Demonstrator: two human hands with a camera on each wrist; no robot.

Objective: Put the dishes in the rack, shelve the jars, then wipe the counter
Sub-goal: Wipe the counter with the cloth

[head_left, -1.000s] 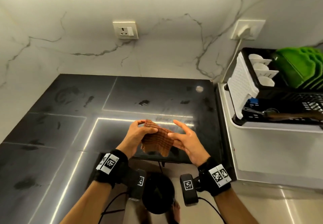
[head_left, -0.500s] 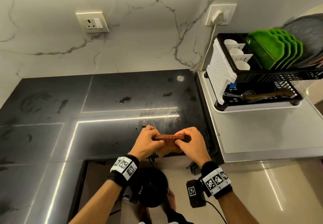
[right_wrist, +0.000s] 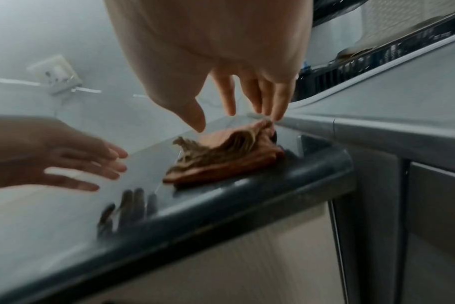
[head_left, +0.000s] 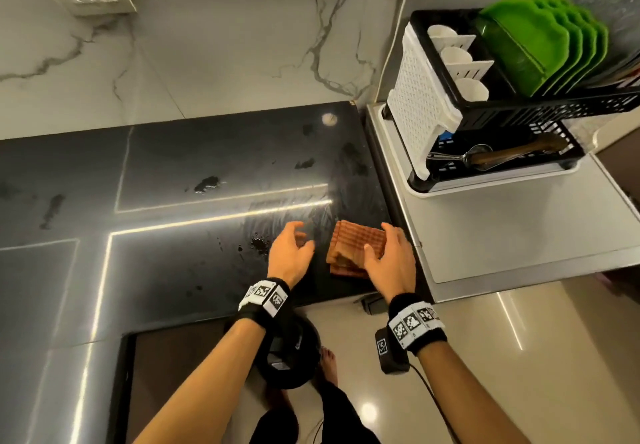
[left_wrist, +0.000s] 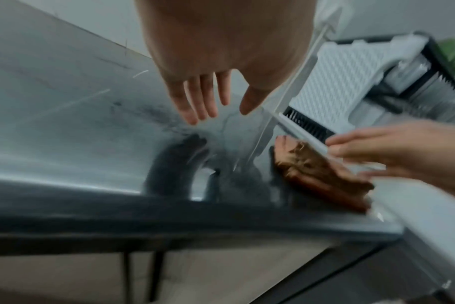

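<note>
A folded brown cloth (head_left: 356, 248) is shown lying on the dark tabletop (head_left: 173, 270), close to its front edge and just beside the raised pale drainboard (head_left: 502, 236) to the right. The right hand (head_left: 389, 260) is held over the cloth's near right corner with the fingers extended and relaxed; in the right wrist view the fingertips (right_wrist: 275, 115) appear at or just above the far edge of the cloth, and contact cannot be confirmed. The left hand (head_left: 291, 255) is held apart from the cloth, to its left, with fingers loosely spread and nothing grasped. Neither hand is closed round anything.

The cloth is judged to be set down in a compact fold beside the drainboard so that it is kept tidy and out of the working area. Streaks and small dark spots (head_left: 258, 244) are visible on the tabletop near the left hand. The dish rack (head_left: 519, 114) is seen loaded with green plates (head_left: 540, 42) and white cups (head_left: 457, 56), so the dish step is judged complete and the wiping step near its end or finished. No jars are in view.
</note>
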